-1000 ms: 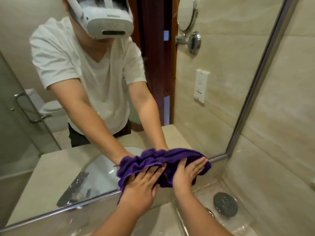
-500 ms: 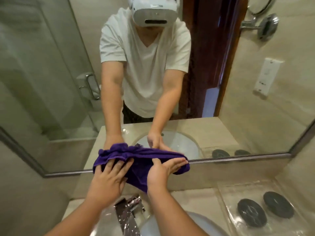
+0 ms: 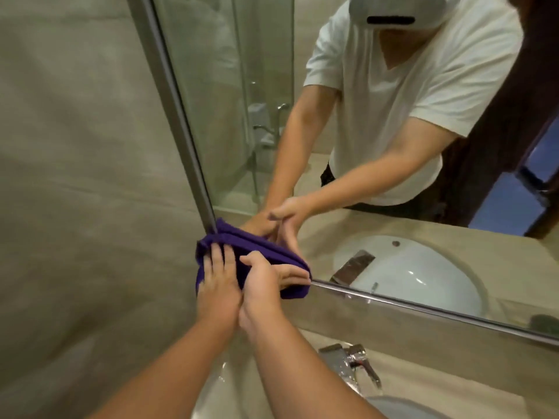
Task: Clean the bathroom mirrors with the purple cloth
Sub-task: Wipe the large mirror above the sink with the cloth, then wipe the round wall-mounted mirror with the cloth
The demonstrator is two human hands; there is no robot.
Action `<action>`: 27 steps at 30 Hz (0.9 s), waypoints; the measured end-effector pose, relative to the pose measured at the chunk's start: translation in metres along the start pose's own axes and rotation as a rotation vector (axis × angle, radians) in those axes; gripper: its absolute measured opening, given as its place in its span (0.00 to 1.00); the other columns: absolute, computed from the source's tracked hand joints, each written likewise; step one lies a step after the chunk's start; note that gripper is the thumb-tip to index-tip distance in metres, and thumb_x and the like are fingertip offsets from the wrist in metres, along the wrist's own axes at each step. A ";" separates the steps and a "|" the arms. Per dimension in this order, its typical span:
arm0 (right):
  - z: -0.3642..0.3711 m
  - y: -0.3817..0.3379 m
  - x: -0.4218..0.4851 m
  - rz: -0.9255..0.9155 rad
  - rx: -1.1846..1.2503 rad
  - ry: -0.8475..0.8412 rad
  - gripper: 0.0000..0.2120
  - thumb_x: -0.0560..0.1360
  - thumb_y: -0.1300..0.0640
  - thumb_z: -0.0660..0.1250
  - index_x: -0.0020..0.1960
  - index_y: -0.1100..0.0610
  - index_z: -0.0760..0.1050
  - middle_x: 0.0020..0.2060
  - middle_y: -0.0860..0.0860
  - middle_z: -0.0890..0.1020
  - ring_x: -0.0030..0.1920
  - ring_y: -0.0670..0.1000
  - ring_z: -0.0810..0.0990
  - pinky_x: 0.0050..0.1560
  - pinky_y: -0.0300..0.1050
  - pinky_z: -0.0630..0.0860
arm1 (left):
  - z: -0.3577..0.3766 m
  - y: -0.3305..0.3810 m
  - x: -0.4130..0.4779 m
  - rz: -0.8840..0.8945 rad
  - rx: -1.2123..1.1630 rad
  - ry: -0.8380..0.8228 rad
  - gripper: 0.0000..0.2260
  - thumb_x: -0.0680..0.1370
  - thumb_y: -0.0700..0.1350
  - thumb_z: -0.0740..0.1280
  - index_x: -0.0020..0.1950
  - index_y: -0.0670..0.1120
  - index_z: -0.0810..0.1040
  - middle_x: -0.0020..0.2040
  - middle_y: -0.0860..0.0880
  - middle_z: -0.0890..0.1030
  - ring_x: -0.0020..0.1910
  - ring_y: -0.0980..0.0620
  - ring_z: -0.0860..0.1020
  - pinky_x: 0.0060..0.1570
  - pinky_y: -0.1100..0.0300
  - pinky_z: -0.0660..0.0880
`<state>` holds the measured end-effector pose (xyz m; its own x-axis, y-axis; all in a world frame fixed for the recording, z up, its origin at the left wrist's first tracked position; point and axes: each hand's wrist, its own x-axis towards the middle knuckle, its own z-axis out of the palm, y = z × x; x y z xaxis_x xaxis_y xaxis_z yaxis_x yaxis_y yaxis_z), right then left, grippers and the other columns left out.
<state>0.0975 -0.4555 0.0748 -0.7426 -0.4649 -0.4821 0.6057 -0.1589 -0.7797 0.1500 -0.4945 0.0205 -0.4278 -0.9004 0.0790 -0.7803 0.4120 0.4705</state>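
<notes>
— Item one, and where is it?
— Purple cloth point(image 3: 272, 257), bunched in folds, pressed against the near left corner of the mirror point(image 3: 393, 146). It laps over the metal frame point(image 3: 181, 116) onto the beige wall point(image 3: 75, 176).

— Hands on it?
— Two. Left hand point(image 3: 217, 282): fingers point(image 3: 216, 255) straight and close together, flat on the cloth's left part. Right hand point(image 3: 266, 279), touching the left one: fingers point(image 3: 290, 275) stretched rightward along the cloth's lower edge, thumb raised over the folds. The cloth lies under both sets of fingers, not wrapped in them.

— Surroundings?
— Chrome faucet point(image 3: 354, 361) near right, below the mirror. The glass reflects the person, both hands and a white basin.
</notes>
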 end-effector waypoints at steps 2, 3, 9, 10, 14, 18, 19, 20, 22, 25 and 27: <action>0.021 -0.002 -0.015 0.057 0.109 -0.060 0.71 0.49 0.49 0.71 0.79 0.56 0.29 0.80 0.49 0.35 0.79 0.52 0.55 0.73 0.59 0.66 | -0.006 0.001 0.002 -0.111 -0.325 -0.011 0.28 0.84 0.50 0.49 0.82 0.48 0.43 0.82 0.50 0.43 0.80 0.51 0.49 0.76 0.52 0.56; 0.023 -0.005 -0.017 0.100 0.122 -0.070 0.68 0.53 0.51 0.72 0.80 0.57 0.32 0.80 0.48 0.39 0.77 0.52 0.63 0.70 0.57 0.71 | -0.010 0.002 0.001 -0.071 -0.402 0.014 0.27 0.85 0.49 0.51 0.82 0.48 0.45 0.82 0.50 0.45 0.80 0.52 0.50 0.76 0.55 0.54; -0.051 -0.030 -0.043 0.255 -0.354 -0.440 0.08 0.76 0.63 0.65 0.51 0.58 0.82 0.40 0.53 0.86 0.34 0.49 0.83 0.31 0.37 0.76 | -0.038 -0.001 -0.033 0.030 -0.578 0.047 0.30 0.78 0.43 0.70 0.78 0.52 0.64 0.48 0.52 0.81 0.46 0.60 0.79 0.50 0.64 0.73; -0.069 -0.033 -0.049 0.230 -0.399 -0.412 0.08 0.76 0.65 0.66 0.51 0.59 0.83 0.42 0.55 0.86 0.36 0.51 0.84 0.33 0.38 0.76 | -0.039 -0.001 -0.043 0.051 -0.573 -0.006 0.25 0.77 0.42 0.72 0.73 0.51 0.72 0.40 0.53 0.79 0.37 0.63 0.77 0.43 0.69 0.72; -0.141 -0.054 -0.088 0.106 -0.585 -0.297 0.08 0.74 0.68 0.68 0.51 0.63 0.82 0.46 0.62 0.86 0.43 0.58 0.85 0.46 0.52 0.81 | -0.043 0.006 -0.091 0.105 -0.646 -0.183 0.06 0.76 0.44 0.73 0.45 0.55 0.83 0.30 0.54 0.74 0.31 0.57 0.73 0.32 0.68 0.70; -0.205 -0.082 -0.137 -0.077 -0.738 -0.038 0.06 0.70 0.66 0.74 0.46 0.60 0.81 0.38 0.56 0.87 0.35 0.53 0.83 0.36 0.44 0.79 | -0.062 0.020 -0.132 0.187 -0.640 -0.221 0.05 0.78 0.47 0.71 0.42 0.55 0.83 0.37 0.52 0.79 0.34 0.57 0.76 0.37 0.65 0.73; -0.216 -0.087 -0.150 -0.109 -0.745 0.000 0.06 0.70 0.66 0.74 0.44 0.59 0.80 0.36 0.55 0.85 0.33 0.53 0.82 0.32 0.42 0.76 | -0.068 0.027 -0.142 0.240 -0.615 -0.242 0.05 0.78 0.48 0.70 0.43 0.55 0.82 0.40 0.52 0.80 0.38 0.56 0.77 0.41 0.63 0.74; -0.225 -0.091 -0.163 -0.140 -0.738 0.027 0.06 0.69 0.67 0.73 0.43 0.59 0.78 0.33 0.55 0.83 0.31 0.53 0.79 0.30 0.42 0.73 | -0.074 0.035 -0.152 0.288 -0.585 -0.268 0.05 0.78 0.49 0.70 0.43 0.55 0.82 0.43 0.52 0.80 0.41 0.56 0.78 0.44 0.61 0.75; -0.238 -0.096 -0.189 -0.188 -0.675 0.068 0.07 0.68 0.68 0.69 0.41 0.58 0.76 0.31 0.55 0.80 0.30 0.54 0.75 0.31 0.44 0.69 | -0.084 0.055 -0.173 0.338 -0.563 -0.305 0.06 0.78 0.51 0.69 0.41 0.55 0.80 0.46 0.53 0.78 0.44 0.57 0.77 0.46 0.61 0.73; -0.252 -0.100 -0.232 -0.215 -0.447 0.043 0.07 0.69 0.67 0.65 0.39 0.55 0.75 0.35 0.54 0.78 0.36 0.54 0.75 0.39 0.46 0.70 | -0.094 0.089 -0.207 0.355 -0.665 -0.361 0.06 0.78 0.48 0.68 0.41 0.54 0.78 0.47 0.49 0.78 0.42 0.55 0.77 0.41 0.62 0.73; -0.264 -0.104 -0.259 -0.190 -0.248 -0.048 0.08 0.69 0.65 0.61 0.43 0.58 0.77 0.38 0.56 0.79 0.38 0.55 0.76 0.41 0.49 0.71 | -0.100 0.110 -0.234 0.312 -0.812 -0.435 0.01 0.79 0.49 0.68 0.49 0.56 0.77 0.50 0.48 0.79 0.41 0.61 0.78 0.41 0.67 0.75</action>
<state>0.1513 -0.0891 0.1750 -0.8182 -0.4883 -0.3036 0.3648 -0.0327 -0.9305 0.2096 -0.2523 0.1422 -0.8203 -0.5699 0.0479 -0.1208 0.2545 0.9595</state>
